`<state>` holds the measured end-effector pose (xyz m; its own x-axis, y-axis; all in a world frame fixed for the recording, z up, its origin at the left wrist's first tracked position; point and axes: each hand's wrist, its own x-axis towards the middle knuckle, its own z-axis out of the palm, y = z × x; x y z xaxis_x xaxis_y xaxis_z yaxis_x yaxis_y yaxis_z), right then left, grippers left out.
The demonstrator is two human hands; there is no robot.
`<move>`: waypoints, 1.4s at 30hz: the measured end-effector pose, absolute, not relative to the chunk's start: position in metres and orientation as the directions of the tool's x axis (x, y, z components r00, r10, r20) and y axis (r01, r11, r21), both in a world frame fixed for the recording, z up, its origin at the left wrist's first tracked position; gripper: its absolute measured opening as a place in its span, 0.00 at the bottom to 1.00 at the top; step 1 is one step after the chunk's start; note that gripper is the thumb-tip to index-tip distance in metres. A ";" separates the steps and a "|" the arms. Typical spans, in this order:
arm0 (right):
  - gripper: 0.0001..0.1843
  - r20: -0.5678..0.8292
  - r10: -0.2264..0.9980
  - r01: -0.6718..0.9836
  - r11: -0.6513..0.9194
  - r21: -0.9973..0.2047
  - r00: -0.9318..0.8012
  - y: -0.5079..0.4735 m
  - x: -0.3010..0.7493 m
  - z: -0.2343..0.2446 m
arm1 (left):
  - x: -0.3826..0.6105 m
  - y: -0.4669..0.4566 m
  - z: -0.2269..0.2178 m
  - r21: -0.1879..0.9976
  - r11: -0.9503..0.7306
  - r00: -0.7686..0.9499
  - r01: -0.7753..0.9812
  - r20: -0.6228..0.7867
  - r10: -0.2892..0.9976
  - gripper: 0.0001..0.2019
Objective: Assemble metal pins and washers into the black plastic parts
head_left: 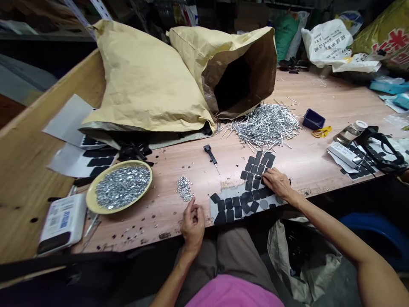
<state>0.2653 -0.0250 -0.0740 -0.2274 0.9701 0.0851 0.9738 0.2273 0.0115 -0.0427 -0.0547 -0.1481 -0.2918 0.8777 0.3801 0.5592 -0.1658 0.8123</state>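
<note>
My right hand (277, 184) reaches over rows of small black pads (251, 167), its fingertips pinched together at the edge of one pad. Below the rows lies a pale backing sheet (214, 206) with more black pads stuck on it. At the table's front edge is my left hand (193, 224), palm turned up, with the index finger pointing forward and the other fingers curled in. Whatever those curled fingers may hold is too small to make out. Just beyond them lies a small heap of shiny metal nuts (184, 189). A black tool with a thin metal shaft (211, 155) lies farther back.
At left stand a yellow bowl of small metal parts (91, 200) and a white box (66, 219). Two large paper sacks (150, 81) lie behind, beside a pile of metal rods (267, 125). A dark blue tray (313, 120) and a jar (349, 132) stand at right.
</note>
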 end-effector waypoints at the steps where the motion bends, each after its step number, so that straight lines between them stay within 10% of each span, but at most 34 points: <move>1: 0.12 0.083 0.977 0.981 0.194 0.016 -0.195 -0.025 0.266 -0.071 | -0.043 -0.055 -0.147 0.812 -0.169 -0.286 0.559 0.381 0.879 0.16; 11: 0.13 0.145 0.987 0.997 0.075 -0.007 -0.073 -0.106 0.277 -0.021 | -0.044 -0.054 -0.143 0.869 -0.172 -0.290 0.465 0.333 0.897 0.17; 21: 0.13 -0.261 0.965 0.984 -0.066 -0.168 0.020 -0.212 0.311 -0.029 | -0.040 -0.055 -0.140 0.870 -0.216 -0.273 0.442 0.360 0.892 0.17; 27: 0.21 0.101 0.990 0.970 0.119 -0.210 -0.099 -0.110 0.253 -0.029 | -0.035 -0.046 -0.141 0.842 -0.254 -0.270 0.476 0.415 0.869 0.16; 32: 0.18 -0.092 0.996 0.991 -0.002 -0.133 -0.011 0.022 0.127 -0.039 | -0.040 -0.045 -0.128 0.814 -0.303 -0.207 0.496 0.450 0.869 0.15; 38: 0.16 -0.129 0.984 0.992 -0.124 0.017 0.125 0.074 0.073 -0.048 | -0.044 -0.035 -0.091 0.566 -0.473 -0.013 0.676 0.651 0.759 0.14; 42: 0.13 -0.068 0.974 0.960 0.197 -0.199 -0.214 0.044 0.097 -0.029 | -0.044 -0.024 -0.070 0.337 -0.515 0.151 0.788 0.706 0.692 0.17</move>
